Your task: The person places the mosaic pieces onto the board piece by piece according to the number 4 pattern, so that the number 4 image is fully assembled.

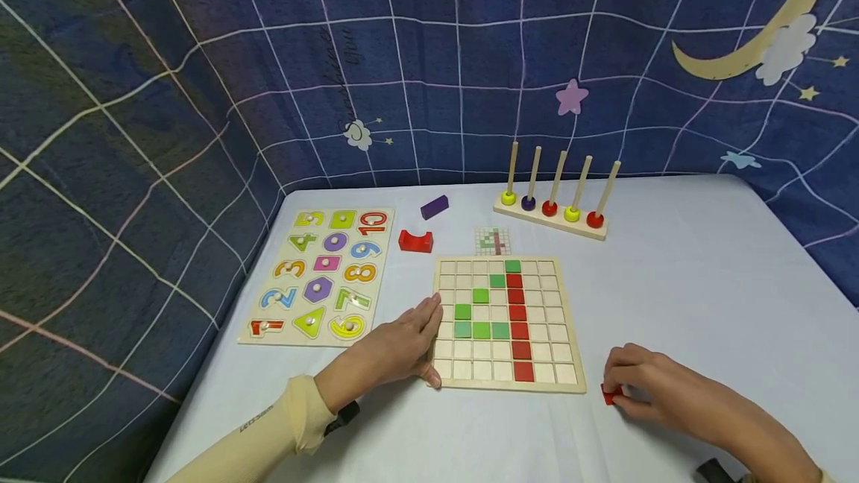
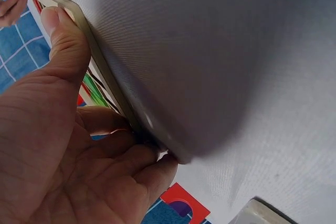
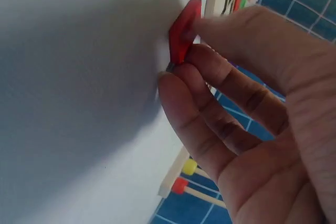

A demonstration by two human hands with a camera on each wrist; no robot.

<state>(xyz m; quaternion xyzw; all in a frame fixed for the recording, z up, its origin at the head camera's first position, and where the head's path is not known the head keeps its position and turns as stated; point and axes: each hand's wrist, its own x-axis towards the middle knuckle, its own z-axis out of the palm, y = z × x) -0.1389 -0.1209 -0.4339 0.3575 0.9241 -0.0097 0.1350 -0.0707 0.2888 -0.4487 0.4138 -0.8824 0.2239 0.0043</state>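
Flat on the table lies a square wooden grid board (image 1: pixel 506 387), with a column of red tiles (image 1: pixel 517 312) and several green tiles (image 1: pixel 481 330) set in its cells. My left hand (image 1: pixel 406 341) rests against the board's left edge, fingers stretched along it and thumb near the front left corner. Off the board's front right corner, my right hand (image 1: pixel 647 386) pinches a small red tile (image 3: pixel 184 32) between thumb and fingers, low over the white cloth. Part of this tile is hidden by the thumb in the right wrist view.
A number-and-shape peg puzzle (image 1: pixel 268 297) lies to the left. Behind the board are a small printed pattern card (image 1: pixel 483 248), a red notched block (image 1: pixel 415 241) and a purple block (image 1: pixel 435 206). A peg stand with beads (image 1: pixel 553 220) stands at the back right, before a dark curtain (image 1: pixel 423 58).
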